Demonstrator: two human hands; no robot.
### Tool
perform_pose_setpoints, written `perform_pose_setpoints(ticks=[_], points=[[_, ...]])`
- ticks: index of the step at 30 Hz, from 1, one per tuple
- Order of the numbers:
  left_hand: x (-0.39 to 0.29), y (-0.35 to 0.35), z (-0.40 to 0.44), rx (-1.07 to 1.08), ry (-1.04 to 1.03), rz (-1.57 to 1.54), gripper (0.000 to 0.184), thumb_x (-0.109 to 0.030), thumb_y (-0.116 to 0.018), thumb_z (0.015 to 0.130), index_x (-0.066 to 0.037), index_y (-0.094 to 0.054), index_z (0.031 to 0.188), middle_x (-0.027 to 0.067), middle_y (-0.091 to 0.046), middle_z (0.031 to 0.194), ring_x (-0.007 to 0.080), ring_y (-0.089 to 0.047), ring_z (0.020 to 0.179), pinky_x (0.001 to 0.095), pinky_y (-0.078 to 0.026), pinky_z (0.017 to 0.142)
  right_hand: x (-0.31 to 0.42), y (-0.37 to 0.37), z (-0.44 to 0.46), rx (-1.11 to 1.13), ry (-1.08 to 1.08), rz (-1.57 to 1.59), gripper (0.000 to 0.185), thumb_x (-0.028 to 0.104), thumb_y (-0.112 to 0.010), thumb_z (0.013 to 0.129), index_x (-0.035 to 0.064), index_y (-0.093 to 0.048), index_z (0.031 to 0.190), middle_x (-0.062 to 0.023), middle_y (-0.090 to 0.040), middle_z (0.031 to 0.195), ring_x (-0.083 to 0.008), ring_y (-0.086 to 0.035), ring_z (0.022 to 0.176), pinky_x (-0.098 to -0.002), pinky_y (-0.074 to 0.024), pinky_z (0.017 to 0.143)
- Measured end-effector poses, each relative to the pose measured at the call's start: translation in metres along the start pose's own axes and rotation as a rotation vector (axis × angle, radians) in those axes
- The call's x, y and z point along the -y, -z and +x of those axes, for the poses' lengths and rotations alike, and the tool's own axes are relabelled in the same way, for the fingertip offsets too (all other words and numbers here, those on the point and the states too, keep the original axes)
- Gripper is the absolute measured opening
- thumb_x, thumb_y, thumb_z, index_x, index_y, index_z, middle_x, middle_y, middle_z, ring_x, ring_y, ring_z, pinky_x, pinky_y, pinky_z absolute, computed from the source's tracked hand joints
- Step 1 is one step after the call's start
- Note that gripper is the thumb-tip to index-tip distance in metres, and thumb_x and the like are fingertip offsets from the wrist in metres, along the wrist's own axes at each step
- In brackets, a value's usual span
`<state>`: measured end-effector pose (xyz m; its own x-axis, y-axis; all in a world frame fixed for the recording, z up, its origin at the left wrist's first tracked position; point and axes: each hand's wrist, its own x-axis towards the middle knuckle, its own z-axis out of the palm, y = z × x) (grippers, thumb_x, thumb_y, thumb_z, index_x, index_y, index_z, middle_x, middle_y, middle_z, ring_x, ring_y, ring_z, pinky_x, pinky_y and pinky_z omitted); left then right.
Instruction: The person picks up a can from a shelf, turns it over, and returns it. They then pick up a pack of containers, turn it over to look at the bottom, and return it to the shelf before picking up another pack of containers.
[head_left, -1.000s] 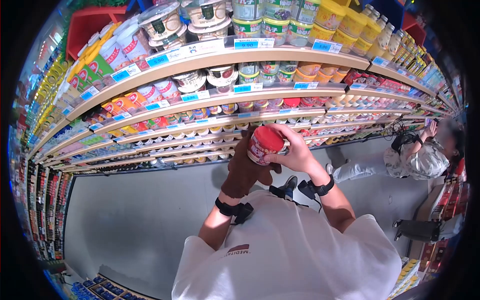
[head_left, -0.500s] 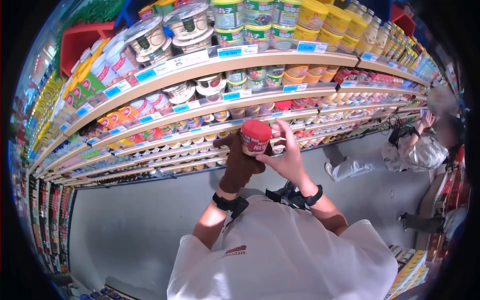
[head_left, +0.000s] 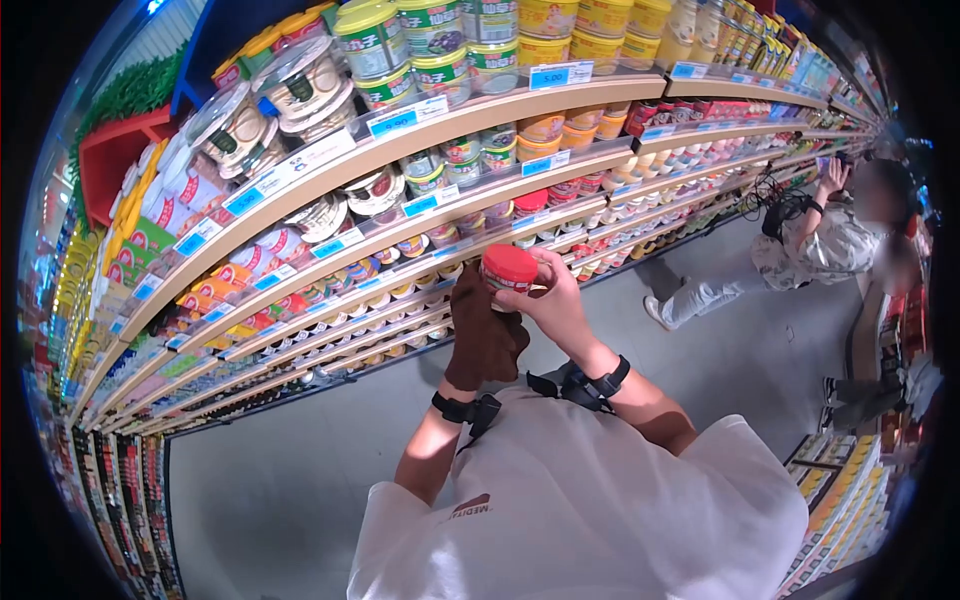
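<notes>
The red-lidded jar point(head_left: 510, 270) sits between both hands in front of the chest, its lid turned up toward the camera. Clock positions are taken from this jar. The left hand point(head_left: 487, 335), in a brown glove, comes in from 6 to 7 o'clock and wraps the jar's left and lower side; its fingers are closed about it, though the fingertips are partly hidden. The right hand point(head_left: 550, 300) reaches in from 4 to 5 o'clock with fingers bent and gripping the jar — the thumb lies across the near side, the other fingers curl along the right side by the lid.

Both elbows are bent, and the forearms slant inward to meet at the jar. A black wrist strap point(head_left: 455, 408) crosses the left wrist at 7 o'clock, and a second dark band point(head_left: 612, 376) rings the right wrist at 5 o'clock. The white shirt point(head_left: 590, 500) spreads below, toward 6 o'clock.

At 12 o'clock, on a shelf just beyond the hands, stands a red-lidded tub point(head_left: 530, 203). Yellow tubs point(head_left: 598, 52) line the top shelf at 1 o'clock; a blue 9.90 price tag point(head_left: 408, 117) hangs at 11. Another person point(head_left: 815, 240) is at 3 o'clock, well apart — one hand raised beside the shelving.
</notes>
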<state>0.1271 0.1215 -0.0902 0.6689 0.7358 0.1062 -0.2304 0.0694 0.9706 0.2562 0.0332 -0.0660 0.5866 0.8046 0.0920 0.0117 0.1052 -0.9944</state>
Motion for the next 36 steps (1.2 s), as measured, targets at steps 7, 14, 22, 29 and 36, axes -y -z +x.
perform_pose_setpoints(ticks=[7, 14, 22, 29, 36], points=[[0.030, 0.021, 0.011, 0.182, -0.447, 0.869, 0.048, -0.009, -0.079, 0.082, -0.011, -0.066, 0.128, 0.0022, -0.076, 0.099, 0.0164, -0.069, 0.071, 0.0327, -0.055, 0.067, -0.040, 0.020, 0.013, -0.053, -0.280, 0.369, 0.063, 0.009, -0.098, 0.087, 0.0056, -0.060, 0.137, -0.0056, -0.083, 0.112, -0.0115, -0.078, 0.094, -0.0324, -0.0637, 0.085], [-0.046, 0.012, 0.016, 0.675, 0.059, 1.029, 0.016, -0.011, -0.084, 0.073, -0.014, -0.075, 0.085, -0.0025, -0.074, 0.083, 0.0161, -0.071, 0.074, 0.0337, -0.055, 0.071, -0.093, 0.074, 0.058, -0.082, -0.658, 0.624, 0.033, 0.034, -0.084, 0.101, 0.0127, -0.068, 0.120, -0.0006, -0.077, 0.092, -0.0087, -0.065, 0.066, -0.0219, -0.0509, 0.058], [-0.072, 0.047, -0.017, 0.571, -0.079, 1.097, 0.019, -0.008, -0.081, 0.075, -0.012, -0.078, 0.093, -0.0043, -0.078, 0.095, 0.0160, -0.073, 0.084, 0.0311, -0.057, 0.077, -0.114, 0.056, 0.113, -0.511, 0.233, 0.004, 0.072, 0.014, -0.103, 0.083, 0.0060, -0.057, 0.138, -0.0108, -0.069, 0.127, -0.0185, -0.071, 0.108, -0.0333, -0.0594, 0.092], [-0.092, 0.077, -0.062, 0.407, -0.150, 1.124, 0.023, -0.006, -0.078, 0.077, -0.011, -0.081, 0.100, -0.0059, -0.081, 0.105, 0.0159, -0.074, 0.094, 0.0289, -0.059, 0.083, -0.124, 0.053, 0.130, -0.577, 0.401, -0.291, 0.089, 0.022, -0.108, 0.072, 0.0030, -0.058, 0.143, -0.0109, -0.066, 0.130, -0.0239, -0.065, 0.116, -0.0395, -0.0535, 0.106], [-0.081, 0.097, -0.100, 0.170, -0.065, 0.613, 0.022, -0.007, -0.074, 0.091, 0.003, -0.072, 0.110, 0.0078, -0.082, 0.107, 0.0185, -0.076, 0.089, 0.0271, -0.060, 0.075, -0.128, 0.043, 0.144, -0.550, 0.336, -0.310, 0.092, 0.019, -0.109, 0.074, 0.0021, -0.054, 0.145, -0.0120, -0.063, 0.135, -0.0227, -0.063, 0.123, -0.0380, -0.0538, 0.104]])
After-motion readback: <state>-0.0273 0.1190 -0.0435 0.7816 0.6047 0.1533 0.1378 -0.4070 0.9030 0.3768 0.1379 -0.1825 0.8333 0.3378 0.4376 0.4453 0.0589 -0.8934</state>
